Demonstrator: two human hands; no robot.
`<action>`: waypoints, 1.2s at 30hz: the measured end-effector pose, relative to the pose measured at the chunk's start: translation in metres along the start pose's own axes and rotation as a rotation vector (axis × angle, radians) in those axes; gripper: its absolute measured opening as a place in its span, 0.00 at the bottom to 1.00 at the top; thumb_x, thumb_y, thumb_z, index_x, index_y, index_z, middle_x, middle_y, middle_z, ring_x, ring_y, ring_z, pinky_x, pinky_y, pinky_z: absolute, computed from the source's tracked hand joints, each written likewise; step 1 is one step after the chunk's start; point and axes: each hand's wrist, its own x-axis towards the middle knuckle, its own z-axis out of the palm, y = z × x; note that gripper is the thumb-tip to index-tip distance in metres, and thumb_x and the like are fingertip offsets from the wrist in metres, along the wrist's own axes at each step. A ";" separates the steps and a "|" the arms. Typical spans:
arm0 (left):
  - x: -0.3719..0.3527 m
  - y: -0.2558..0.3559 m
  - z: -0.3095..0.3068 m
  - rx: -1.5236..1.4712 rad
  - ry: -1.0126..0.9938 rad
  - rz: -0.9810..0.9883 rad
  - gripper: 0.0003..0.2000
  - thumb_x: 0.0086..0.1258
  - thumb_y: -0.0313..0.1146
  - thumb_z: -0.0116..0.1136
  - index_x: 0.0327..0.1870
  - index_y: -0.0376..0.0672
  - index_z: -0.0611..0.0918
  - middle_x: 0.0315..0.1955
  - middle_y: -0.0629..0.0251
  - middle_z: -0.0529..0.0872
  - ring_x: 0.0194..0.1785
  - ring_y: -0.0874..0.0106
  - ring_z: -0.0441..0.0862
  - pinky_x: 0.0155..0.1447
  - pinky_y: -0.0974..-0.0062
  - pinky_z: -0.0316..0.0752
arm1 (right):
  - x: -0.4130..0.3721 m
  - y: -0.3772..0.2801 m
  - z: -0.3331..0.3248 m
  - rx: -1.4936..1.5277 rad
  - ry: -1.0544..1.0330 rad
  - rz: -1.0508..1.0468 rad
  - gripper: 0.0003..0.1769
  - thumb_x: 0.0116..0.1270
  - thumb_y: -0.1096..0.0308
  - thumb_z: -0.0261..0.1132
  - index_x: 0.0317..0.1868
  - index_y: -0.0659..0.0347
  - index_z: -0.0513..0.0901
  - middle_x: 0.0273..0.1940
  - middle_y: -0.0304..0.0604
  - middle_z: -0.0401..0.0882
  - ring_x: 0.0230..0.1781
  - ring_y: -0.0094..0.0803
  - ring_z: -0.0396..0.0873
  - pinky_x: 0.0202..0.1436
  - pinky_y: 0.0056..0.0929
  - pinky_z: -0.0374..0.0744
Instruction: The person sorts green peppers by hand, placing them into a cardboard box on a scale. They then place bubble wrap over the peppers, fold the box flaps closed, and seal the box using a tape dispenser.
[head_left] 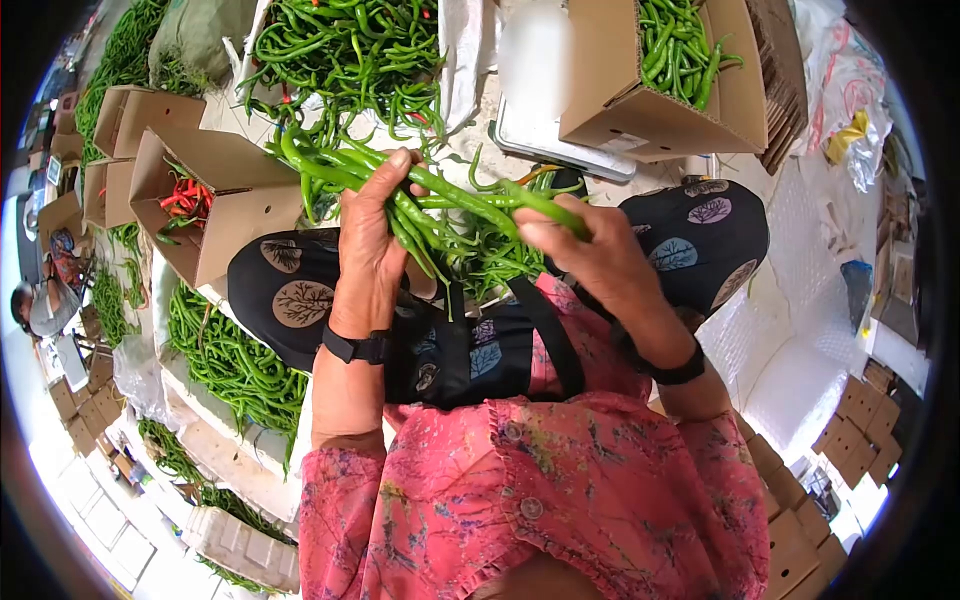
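Note:
My left hand (375,215) is wrapped round a bunch of long green peppers (335,168), whose ends stick out on both sides of the fist. To its right my right hand (585,240) is closed on a green pepper (545,208) near the tips of the bunch; that pepper is slightly blurred. More loose green peppers (500,260) lie below the hands, between my knees. Just beyond the hands, a large heap of green peppers (345,50) fills a white-lined container.
A cardboard box of green peppers (640,125) stands on a scale (545,135) at the upper right. At left, an open box (240,165) holds red peppers (187,203). More green peppers (235,360) lie at lower left. Another person (50,305) is at the far left.

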 end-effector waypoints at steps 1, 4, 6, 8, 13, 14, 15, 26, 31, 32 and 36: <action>-0.004 0.000 0.007 -0.001 -0.003 0.000 0.11 0.64 0.29 0.68 0.43 0.32 0.81 0.34 0.59 0.84 0.32 0.75 0.80 0.35 0.82 0.78 | 0.004 -0.003 0.010 -0.002 0.002 -0.001 0.24 0.64 0.49 0.67 0.46 0.64 0.85 0.27 0.41 0.80 0.28 0.25 0.75 0.36 0.25 0.72; -0.014 0.002 0.022 0.149 -0.100 0.057 0.12 0.68 0.32 0.65 0.45 0.34 0.80 0.39 0.60 0.84 0.34 0.76 0.78 0.39 0.81 0.78 | 0.022 0.003 0.029 -0.107 -0.045 -0.068 0.22 0.63 0.52 0.67 0.46 0.62 0.86 0.32 0.48 0.85 0.30 0.33 0.80 0.36 0.30 0.74; -0.011 0.007 0.017 0.091 -0.049 0.059 0.12 0.69 0.32 0.64 0.46 0.34 0.80 0.40 0.59 0.83 0.35 0.76 0.78 0.40 0.81 0.78 | 0.021 0.003 0.020 -0.121 -0.085 -0.130 0.21 0.65 0.54 0.67 0.49 0.62 0.85 0.30 0.42 0.82 0.28 0.27 0.77 0.34 0.26 0.73; -0.006 0.012 0.011 -0.054 -0.002 0.111 0.13 0.72 0.34 0.61 0.48 0.32 0.80 0.44 0.57 0.82 0.38 0.76 0.77 0.42 0.83 0.78 | 0.011 -0.010 0.002 0.136 -0.150 0.232 0.19 0.69 0.58 0.64 0.54 0.62 0.83 0.29 0.36 0.77 0.27 0.19 0.72 0.30 0.20 0.71; -0.010 0.019 0.002 -0.110 -0.046 0.166 0.17 0.72 0.36 0.60 0.52 0.31 0.78 0.43 0.57 0.82 0.42 0.73 0.79 0.43 0.80 0.77 | -0.035 -0.001 -0.023 -0.142 -0.030 0.077 0.15 0.73 0.64 0.58 0.54 0.63 0.81 0.29 0.43 0.81 0.28 0.25 0.77 0.35 0.26 0.75; -0.011 0.018 0.004 -0.134 -0.067 0.116 0.18 0.70 0.35 0.62 0.54 0.30 0.77 0.43 0.57 0.83 0.43 0.72 0.81 0.43 0.79 0.78 | -0.038 0.002 -0.023 -0.165 0.055 0.031 0.15 0.72 0.67 0.60 0.55 0.63 0.80 0.32 0.44 0.82 0.29 0.27 0.78 0.36 0.26 0.75; -0.012 0.017 0.007 -0.133 -0.067 0.112 0.18 0.70 0.35 0.62 0.54 0.30 0.77 0.43 0.57 0.83 0.43 0.72 0.81 0.43 0.79 0.78 | -0.035 -0.001 -0.020 -0.164 0.057 0.035 0.15 0.72 0.67 0.60 0.55 0.63 0.80 0.32 0.44 0.82 0.29 0.27 0.78 0.36 0.26 0.75; -0.027 0.017 0.032 -0.034 -0.400 -0.021 0.31 0.55 0.20 0.60 0.64 0.29 0.69 0.55 0.48 0.80 0.61 0.57 0.78 0.67 0.62 0.74 | 0.035 -0.010 0.004 -0.558 -0.069 -0.560 0.15 0.59 0.71 0.66 0.48 0.58 0.79 0.33 0.43 0.81 0.37 0.42 0.81 0.41 0.41 0.71; -0.027 0.013 0.034 0.160 -0.273 -0.168 0.28 0.59 0.21 0.60 0.63 0.32 0.69 0.52 0.47 0.81 0.55 0.59 0.82 0.58 0.64 0.81 | 0.016 -0.020 0.006 -0.896 0.134 -0.600 0.11 0.59 0.73 0.61 0.44 0.58 0.80 0.25 0.40 0.77 0.28 0.36 0.77 0.37 0.37 0.66; -0.025 0.009 0.030 0.193 -0.240 -0.202 0.27 0.59 0.22 0.60 0.63 0.31 0.69 0.51 0.48 0.82 0.54 0.60 0.82 0.55 0.65 0.82 | 0.013 -0.022 0.008 -0.895 0.135 -0.595 0.11 0.59 0.73 0.61 0.44 0.58 0.80 0.25 0.40 0.77 0.28 0.36 0.77 0.37 0.37 0.66; -0.022 0.010 0.026 0.390 -0.213 -0.202 0.21 0.62 0.26 0.64 0.57 0.34 0.75 0.43 0.56 0.85 0.44 0.68 0.86 0.42 0.74 0.83 | 0.011 -0.024 0.005 -1.142 0.286 -0.648 0.13 0.56 0.71 0.64 0.44 0.58 0.80 0.27 0.34 0.73 0.30 0.33 0.74 0.39 0.38 0.65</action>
